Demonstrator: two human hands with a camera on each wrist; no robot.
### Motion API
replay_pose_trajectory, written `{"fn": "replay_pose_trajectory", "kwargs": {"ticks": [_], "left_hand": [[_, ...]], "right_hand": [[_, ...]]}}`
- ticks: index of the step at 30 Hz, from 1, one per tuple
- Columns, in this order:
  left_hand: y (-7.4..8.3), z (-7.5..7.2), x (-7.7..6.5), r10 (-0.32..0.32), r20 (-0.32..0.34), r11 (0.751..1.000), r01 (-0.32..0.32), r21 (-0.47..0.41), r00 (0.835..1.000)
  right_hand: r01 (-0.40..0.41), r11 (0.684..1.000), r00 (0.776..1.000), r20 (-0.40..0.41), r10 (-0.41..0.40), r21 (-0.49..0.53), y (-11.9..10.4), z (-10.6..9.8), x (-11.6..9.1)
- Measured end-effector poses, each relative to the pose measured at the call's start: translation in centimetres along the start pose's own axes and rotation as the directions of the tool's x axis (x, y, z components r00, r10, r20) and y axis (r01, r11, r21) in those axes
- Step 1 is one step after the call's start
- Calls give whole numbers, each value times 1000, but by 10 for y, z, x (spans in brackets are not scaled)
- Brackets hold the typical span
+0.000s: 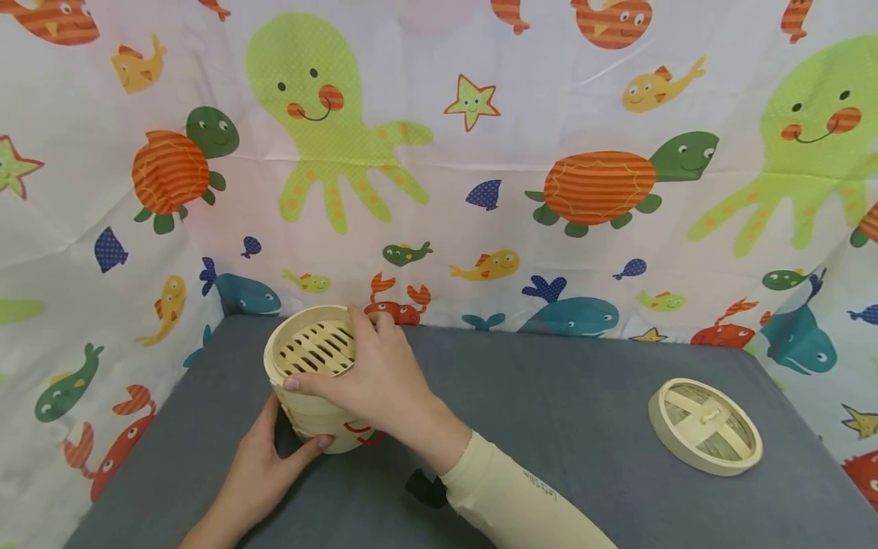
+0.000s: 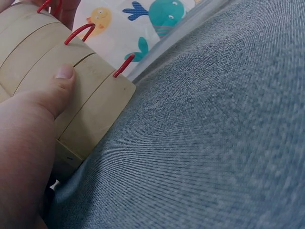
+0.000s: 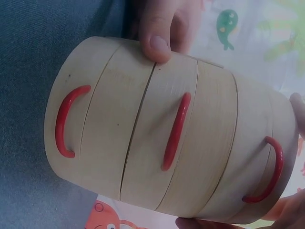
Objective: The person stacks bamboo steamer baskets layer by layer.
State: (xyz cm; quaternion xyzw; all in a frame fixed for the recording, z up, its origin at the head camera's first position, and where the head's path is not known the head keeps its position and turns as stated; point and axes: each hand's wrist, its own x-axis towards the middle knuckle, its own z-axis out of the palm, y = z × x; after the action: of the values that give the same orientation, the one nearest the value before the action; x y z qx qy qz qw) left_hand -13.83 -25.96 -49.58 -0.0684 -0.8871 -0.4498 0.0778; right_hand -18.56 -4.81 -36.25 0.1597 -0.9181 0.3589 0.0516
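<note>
A stack of round bamboo steamer baskets [image 1: 296, 418] stands on the grey table, left of the middle. Slats form the floor of the top basket [image 1: 317, 347], which has no lid on it. Red loop handles [image 3: 176, 131] stick out from the side of the stack. My right hand [image 1: 384, 374] grips the top basket by its rim, thumb on the near side and fingers at the far right. Lower down, my left hand [image 1: 255, 467] holds the stack from the left, its thumb [image 2: 59, 88] against the side near a seam between tiers. Its other fingers are mostly hidden.
A round bamboo lid [image 1: 709, 427] with crossed strips lies on the right side of the table. Behind and at the sides hangs a cloth [image 1: 439, 198] printed with sea animals. A small black object [image 1: 427, 488] shows beneath the right wrist.
</note>
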Motion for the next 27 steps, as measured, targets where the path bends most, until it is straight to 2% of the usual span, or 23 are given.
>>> {"fn": "replay_pose_trajectory", "kwargs": {"ticks": [8,20,27], "left_hand": [[-3,1,0,7,0,1000,-7,13,1000],[-1,2,0,18,-1,1000,-18,5,1000],[0,2,0,-18,11,1000,18,8,1000]], "right_hand": [[2,1000,1000,-6,-2,0,2,0,1],[66,998,998,-1,-66,-10,10,-3,-3],[114,993,993,-19,-113,11,20,-11,-5]]}}
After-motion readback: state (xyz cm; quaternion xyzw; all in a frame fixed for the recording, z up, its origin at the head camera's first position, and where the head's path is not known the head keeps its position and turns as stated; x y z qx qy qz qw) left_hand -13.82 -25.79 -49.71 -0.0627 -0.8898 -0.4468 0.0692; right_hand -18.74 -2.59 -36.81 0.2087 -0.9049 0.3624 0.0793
